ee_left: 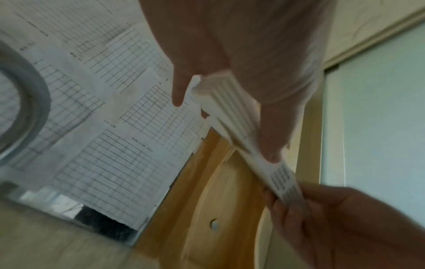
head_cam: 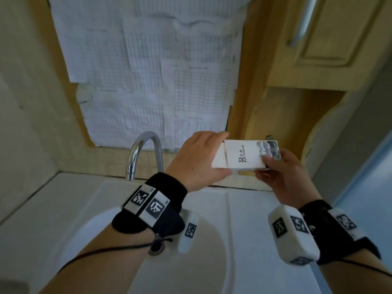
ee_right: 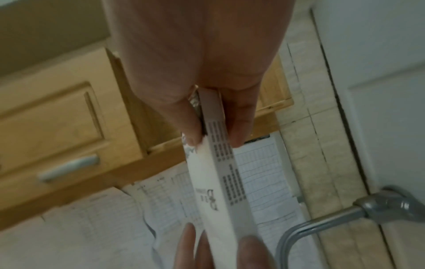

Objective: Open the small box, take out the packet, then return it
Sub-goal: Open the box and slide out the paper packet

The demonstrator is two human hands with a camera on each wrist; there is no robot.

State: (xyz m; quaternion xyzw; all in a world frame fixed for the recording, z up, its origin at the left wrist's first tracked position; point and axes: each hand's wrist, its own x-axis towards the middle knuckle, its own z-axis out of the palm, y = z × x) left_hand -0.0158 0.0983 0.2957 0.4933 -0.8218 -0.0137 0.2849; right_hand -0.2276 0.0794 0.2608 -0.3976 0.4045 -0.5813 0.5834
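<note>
The small box is showing as a flat, white, rectangular carton with a dark printed logo on its top face, a grey-blue landscape picture at its right end, and blocks of small dark print along its narrow side. At its left end a paler white piece is sticking out past the edge of the printed sleeve; whether that is the packet or a flap cannot be told.

One box is being held, by two hands. One curved chrome faucet is standing behind one white sink, and several gridded paper sheets are hanging overlapped on the wall.

The box is lying roughly level in the air above the back of the sink, its long axis running left to right, the pictured end pointing toward the right.

The left hand is gripping the left end, fingers over the far edge and thumb on the near edge. The right hand is pinching the right end between thumb and fingers.
</note>
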